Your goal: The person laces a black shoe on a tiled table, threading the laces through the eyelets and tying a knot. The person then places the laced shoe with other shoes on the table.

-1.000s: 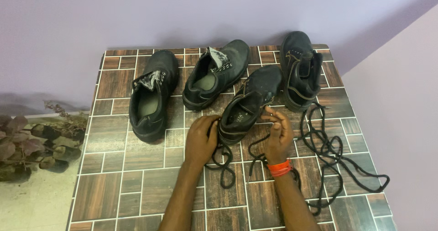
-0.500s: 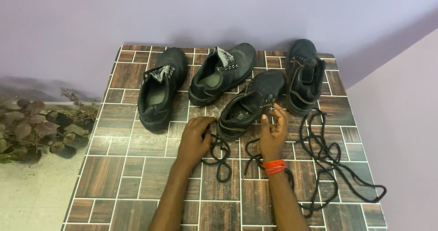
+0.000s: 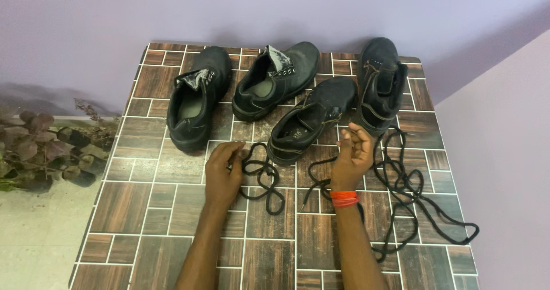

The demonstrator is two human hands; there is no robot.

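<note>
Left hand (image 3: 223, 172) has its fingers pinched on one end of the black shoelace (image 3: 260, 172); the right hand (image 3: 354, 152) grips the other end, both just at 6 o'clock of the black safety shoe (image 3: 309, 124). My guess: that lace could snag on the loose lace pile (image 3: 412, 192) at 3 o'clock. Brick-pattern bench (image 3: 172, 210), three more shoes at 12, lilac walls (image 3: 229, 9), dried plant (image 3: 40, 152) at 9.

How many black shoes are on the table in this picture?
4. A far-left shoe, a shoe right of it, a shoe between the hands and a far-right shoe, all on the tiled table. None seems hidden.
</note>
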